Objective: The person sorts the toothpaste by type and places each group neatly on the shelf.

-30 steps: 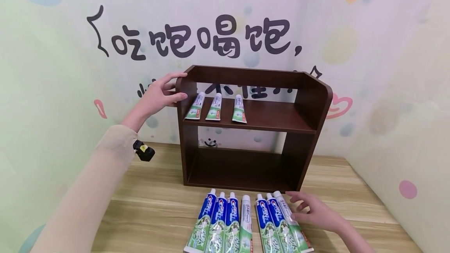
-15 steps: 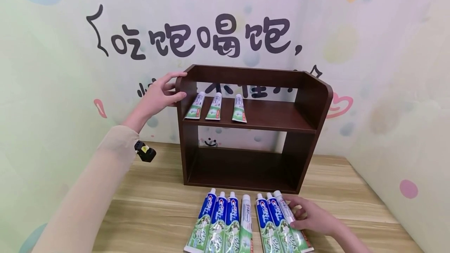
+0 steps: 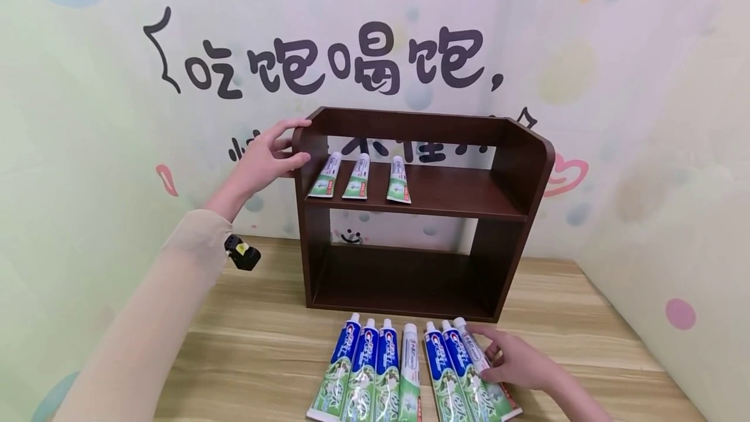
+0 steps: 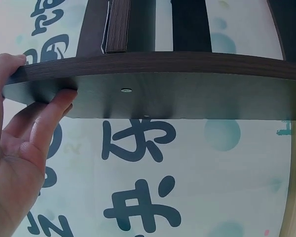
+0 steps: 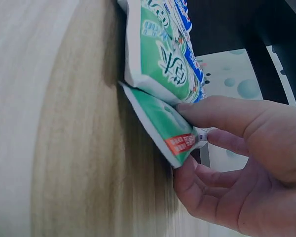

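My left hand (image 3: pixel 262 158) grips the upper left side panel of a dark brown two-tier shelf (image 3: pixel 451 211). In the left wrist view, the thumb and fingers lie on opposite faces of that panel (image 4: pixel 163 94). At the front right, my right hand (image 3: pixel 521 363) pinches a white and green toothpaste tube (image 3: pixel 473 351) that lies rightmost in the row. The right wrist view shows the thumb on one edge of this tube (image 5: pixel 160 118) and fingers at the other edge, close to the tabletop. Two blue and green Crest toothpaste tubes (image 3: pixel 443 370) lie against its left side.
Three small white and green toothpaste tubes (image 3: pixel 357 176) lean on the upper tier, left of its middle. Three more Crest tubes (image 3: pixel 361 370) and a white and green tube (image 3: pixel 410 373) lie before the shelf on the wooden table (image 3: pixel 252 344). A printed wall stands behind.
My right hand has moved left onto the rightmost tube, its fingers closing around it. That tube and the two Crest tubes beside it have shifted slightly left. My left hand stays put.
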A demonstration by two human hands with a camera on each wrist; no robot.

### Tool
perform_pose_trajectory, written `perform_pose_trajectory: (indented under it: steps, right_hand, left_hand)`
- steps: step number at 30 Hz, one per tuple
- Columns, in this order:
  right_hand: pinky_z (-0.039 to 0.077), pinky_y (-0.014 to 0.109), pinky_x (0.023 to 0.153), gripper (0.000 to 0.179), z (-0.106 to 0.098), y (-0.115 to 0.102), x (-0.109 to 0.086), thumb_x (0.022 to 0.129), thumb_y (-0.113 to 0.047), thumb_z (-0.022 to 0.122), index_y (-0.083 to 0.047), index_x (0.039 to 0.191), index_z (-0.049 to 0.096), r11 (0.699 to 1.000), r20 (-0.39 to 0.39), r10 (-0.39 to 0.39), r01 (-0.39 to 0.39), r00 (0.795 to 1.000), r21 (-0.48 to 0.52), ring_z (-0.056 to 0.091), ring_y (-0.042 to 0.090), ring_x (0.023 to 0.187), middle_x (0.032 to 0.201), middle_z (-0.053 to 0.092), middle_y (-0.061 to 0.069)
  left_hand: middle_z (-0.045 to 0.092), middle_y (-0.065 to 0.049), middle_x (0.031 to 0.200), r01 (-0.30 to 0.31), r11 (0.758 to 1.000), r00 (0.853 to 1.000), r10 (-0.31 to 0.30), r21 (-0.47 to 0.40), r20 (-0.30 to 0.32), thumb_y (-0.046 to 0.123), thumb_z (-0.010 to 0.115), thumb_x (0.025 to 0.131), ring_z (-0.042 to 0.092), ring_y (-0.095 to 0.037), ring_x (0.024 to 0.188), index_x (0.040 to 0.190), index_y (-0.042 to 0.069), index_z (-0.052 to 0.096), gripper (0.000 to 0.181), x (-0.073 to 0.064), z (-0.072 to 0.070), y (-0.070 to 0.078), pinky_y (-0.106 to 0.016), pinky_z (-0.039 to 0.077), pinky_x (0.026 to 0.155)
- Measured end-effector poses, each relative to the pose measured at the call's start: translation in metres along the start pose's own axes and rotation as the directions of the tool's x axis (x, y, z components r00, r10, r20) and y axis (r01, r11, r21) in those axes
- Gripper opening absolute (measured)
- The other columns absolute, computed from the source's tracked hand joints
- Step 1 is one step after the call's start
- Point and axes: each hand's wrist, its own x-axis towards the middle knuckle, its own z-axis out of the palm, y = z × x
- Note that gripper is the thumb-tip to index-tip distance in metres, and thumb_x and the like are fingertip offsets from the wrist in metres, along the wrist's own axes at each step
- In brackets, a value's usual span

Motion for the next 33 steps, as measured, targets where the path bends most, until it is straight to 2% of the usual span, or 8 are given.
perform_pose_trajectory:
  steps: [3, 7, 10, 14, 22, 27, 33]
  right_hand:
    - [0.049, 0.021, 0.065, 0.08, 0.0, 0.0, 0.001, 0.08, -0.014, 0.077, -0.002, 0.148, 0.038, 0.999, -0.009, -0.028, 0.028, 1.0, -0.018, 0.056, 0.005, 0.076, 0.089, 0.06, 0.007]
    - [0.046, 0.021, 0.061, 0.081, -0.001, 0.002, 0.002, 0.08, -0.014, 0.076, -0.001, 0.149, 0.036, 0.999, 0.006, -0.028, 0.028, 1.0, -0.015, 0.053, 0.002, 0.07, 0.082, 0.062, 0.004]
    - [0.048, 0.022, 0.062, 0.082, -0.004, 0.004, 0.003, 0.083, -0.015, 0.073, -0.002, 0.152, 0.031, 0.999, 0.046, 0.001, -0.003, 0.999, 0.049, 0.057, 0.006, 0.072, 0.084, 0.066, 0.005]
    - [0.049, 0.026, 0.069, 0.081, -0.007, 0.007, 0.003, 0.087, -0.017, 0.07, -0.007, 0.154, 0.026, 0.988, 0.098, 0.057, -0.07, 0.994, 0.138, 0.06, 0.016, 0.087, 0.099, 0.067, 0.01]
    - [0.057, 0.03, 0.063, 0.081, -0.016, 0.006, -0.002, 0.09, -0.017, 0.07, -0.005, 0.155, 0.022, 0.954, 0.197, 0.04, -0.096, 0.98, 0.286, 0.064, 0.022, 0.09, 0.106, 0.064, 0.015]
    - [0.059, 0.033, 0.066, 0.084, -0.021, 0.004, -0.002, 0.089, -0.017, 0.071, -0.005, 0.156, 0.021, 0.941, 0.248, 0.041, -0.121, 0.968, 0.316, 0.065, 0.023, 0.094, 0.11, 0.066, 0.016]
    - [0.059, 0.032, 0.066, 0.083, -0.022, 0.007, -0.002, 0.09, -0.013, 0.069, -0.005, 0.156, 0.02, 0.929, 0.269, 0.039, -0.134, 0.962, 0.345, 0.065, 0.024, 0.094, 0.111, 0.066, 0.016]
  left_hand:
    - [0.056, -0.014, 0.139, 0.001, 1.0, 1.0, -0.001, 0.007, -0.005, 0.021, 0.069, 0.092, 0.066, -0.014, 0.104, 0.145, 0.032, 0.045, 0.059, 0.0, 0.0, 0.0, -0.025, 0.06, 0.074]
    - [0.056, -0.013, 0.139, 0.004, 1.0, 1.0, -0.004, 0.015, -0.007, 0.022, 0.069, 0.092, 0.067, -0.015, 0.105, 0.145, 0.033, 0.045, 0.059, 0.0, 0.0, 0.0, -0.025, 0.059, 0.074]
    - [0.056, -0.013, 0.14, 0.005, 1.0, 1.0, -0.005, 0.02, -0.005, 0.022, 0.069, 0.092, 0.067, -0.016, 0.106, 0.146, 0.032, 0.044, 0.059, -0.001, 0.001, 0.0, -0.026, 0.06, 0.074]
    - [0.056, -0.013, 0.14, 0.003, 1.0, 1.0, -0.003, 0.023, -0.005, 0.022, 0.068, 0.093, 0.067, -0.018, 0.107, 0.146, 0.03, 0.044, 0.059, -0.001, 0.001, 0.0, -0.027, 0.06, 0.075]
    - [0.058, -0.015, 0.139, -0.002, 1.0, 1.0, 0.002, 0.016, -0.014, 0.022, 0.068, 0.093, 0.068, -0.026, 0.105, 0.145, 0.031, 0.045, 0.058, -0.001, 0.002, 0.0, -0.025, 0.059, 0.073]
    - [0.057, -0.016, 0.14, 0.001, 1.0, 1.0, -0.001, 0.02, -0.015, 0.022, 0.068, 0.093, 0.068, -0.022, 0.104, 0.145, 0.031, 0.045, 0.058, -0.001, 0.001, 0.0, -0.025, 0.059, 0.073]
    - [0.058, -0.015, 0.139, 0.003, 1.0, 1.0, -0.002, 0.023, -0.016, 0.022, 0.068, 0.093, 0.068, -0.02, 0.106, 0.146, 0.03, 0.045, 0.058, -0.001, 0.002, 0.0, -0.026, 0.06, 0.075]
